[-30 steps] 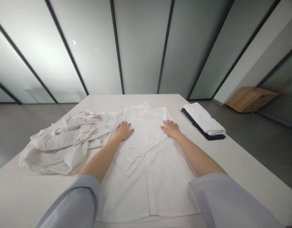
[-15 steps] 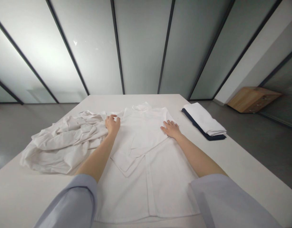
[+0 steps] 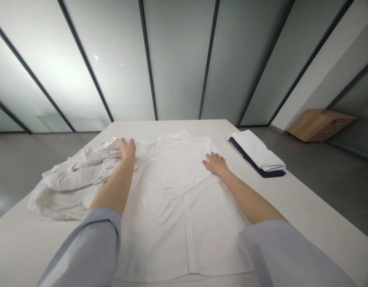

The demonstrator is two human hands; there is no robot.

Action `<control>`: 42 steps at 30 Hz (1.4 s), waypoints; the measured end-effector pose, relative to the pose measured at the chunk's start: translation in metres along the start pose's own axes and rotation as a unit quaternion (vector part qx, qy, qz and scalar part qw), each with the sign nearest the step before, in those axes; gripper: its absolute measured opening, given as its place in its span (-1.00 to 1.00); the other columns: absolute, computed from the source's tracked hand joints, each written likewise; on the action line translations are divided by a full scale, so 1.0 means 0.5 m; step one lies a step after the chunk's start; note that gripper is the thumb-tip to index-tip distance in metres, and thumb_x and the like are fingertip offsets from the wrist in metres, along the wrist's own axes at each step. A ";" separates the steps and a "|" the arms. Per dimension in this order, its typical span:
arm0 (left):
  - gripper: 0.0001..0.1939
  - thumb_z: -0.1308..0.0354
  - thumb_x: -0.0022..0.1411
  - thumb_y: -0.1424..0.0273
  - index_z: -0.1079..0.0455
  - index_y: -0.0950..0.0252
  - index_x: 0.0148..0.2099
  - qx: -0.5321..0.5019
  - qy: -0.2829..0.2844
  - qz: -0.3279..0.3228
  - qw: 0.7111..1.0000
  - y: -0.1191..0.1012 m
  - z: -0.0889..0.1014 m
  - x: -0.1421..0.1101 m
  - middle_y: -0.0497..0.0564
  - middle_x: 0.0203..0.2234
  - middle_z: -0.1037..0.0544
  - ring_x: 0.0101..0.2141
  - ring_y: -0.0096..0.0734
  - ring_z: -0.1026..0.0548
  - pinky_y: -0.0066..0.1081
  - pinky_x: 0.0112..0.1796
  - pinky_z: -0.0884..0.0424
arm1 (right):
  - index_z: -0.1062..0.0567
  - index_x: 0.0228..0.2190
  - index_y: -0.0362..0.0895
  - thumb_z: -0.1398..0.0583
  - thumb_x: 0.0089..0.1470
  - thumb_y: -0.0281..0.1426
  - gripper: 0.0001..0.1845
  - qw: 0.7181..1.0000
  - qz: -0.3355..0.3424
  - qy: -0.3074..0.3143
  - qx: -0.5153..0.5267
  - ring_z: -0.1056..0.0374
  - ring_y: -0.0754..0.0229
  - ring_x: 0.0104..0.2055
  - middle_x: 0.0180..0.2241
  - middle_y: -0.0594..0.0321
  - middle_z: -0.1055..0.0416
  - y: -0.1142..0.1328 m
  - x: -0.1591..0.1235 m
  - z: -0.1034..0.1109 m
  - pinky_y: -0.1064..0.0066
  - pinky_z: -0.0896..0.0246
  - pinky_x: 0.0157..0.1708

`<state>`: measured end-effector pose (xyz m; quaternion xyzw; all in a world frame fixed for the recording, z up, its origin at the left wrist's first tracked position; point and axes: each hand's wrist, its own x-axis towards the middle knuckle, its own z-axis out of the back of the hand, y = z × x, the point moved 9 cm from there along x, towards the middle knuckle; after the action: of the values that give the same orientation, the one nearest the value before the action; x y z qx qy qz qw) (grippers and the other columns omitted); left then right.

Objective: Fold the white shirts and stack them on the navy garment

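The white shirt (image 3: 186,207) lies spread out on the surface (image 3: 16,247) in front of you. Your right hand (image 3: 216,163) rests open, fingers spread, on the shirt's upper right side. Left of the shirt, your left hand (image 3: 128,148) is at the crumpled white cloth (image 3: 76,175); whether it grips, you cannot tell. Right of the shirt, a folded white cloth (image 3: 257,150) lies on a dark one (image 3: 272,174).

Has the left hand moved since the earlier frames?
Yes. Against the table, the left hand has gone left and farther away, from the spread shirt toward the crumpled cloth.
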<state>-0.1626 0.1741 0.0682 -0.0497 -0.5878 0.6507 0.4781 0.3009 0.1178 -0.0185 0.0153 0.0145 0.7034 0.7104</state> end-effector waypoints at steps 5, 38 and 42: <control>-0.51 -0.08 0.13 0.28 -0.36 0.27 0.12 0.060 0.217 -0.283 0.932 -0.182 -0.106 -0.162 0.12 0.04 -0.48 0.12 -0.12 -0.33 -0.10 0.18 -0.12 | -0.16 0.25 -0.09 0.11 0.25 -0.07 -0.36 1.000 0.000 -0.004 0.001 0.11 -0.14 0.33 0.32 0.01 0.02 0.000 -0.001 0.003 -0.02 0.17 0.21; -0.47 -0.13 0.07 0.42 -0.31 0.30 0.14 0.254 0.349 -0.255 0.865 -0.121 -0.147 -0.298 0.19 0.10 -0.37 0.13 -0.04 -0.28 -0.16 0.10 -0.22 | -0.41 -0.15 -0.10 -0.20 -0.12 -0.25 -0.57 0.686 -0.135 -0.187 0.690 -0.46 0.11 -0.30 -0.29 0.18 -0.49 -0.136 -0.009 0.024 0.29 -0.44 -0.33; -0.41 -0.11 0.09 0.46 -0.26 0.23 0.21 0.308 0.349 -0.254 0.848 -0.104 -0.154 -0.291 0.15 0.21 -0.27 0.23 -0.04 -0.16 -0.10 0.19 -0.07 | -0.30 0.06 -0.02 -0.17 -0.14 -0.34 -0.36 0.712 -0.176 -0.165 0.659 -0.45 0.10 -0.22 -0.16 0.16 -0.46 -0.214 -0.068 0.021 0.26 -0.44 -0.28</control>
<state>-0.0068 0.1228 0.0145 0.0274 -0.1438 0.5938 0.7912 0.4081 0.0826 -0.0124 0.5927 0.3598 0.3636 0.6222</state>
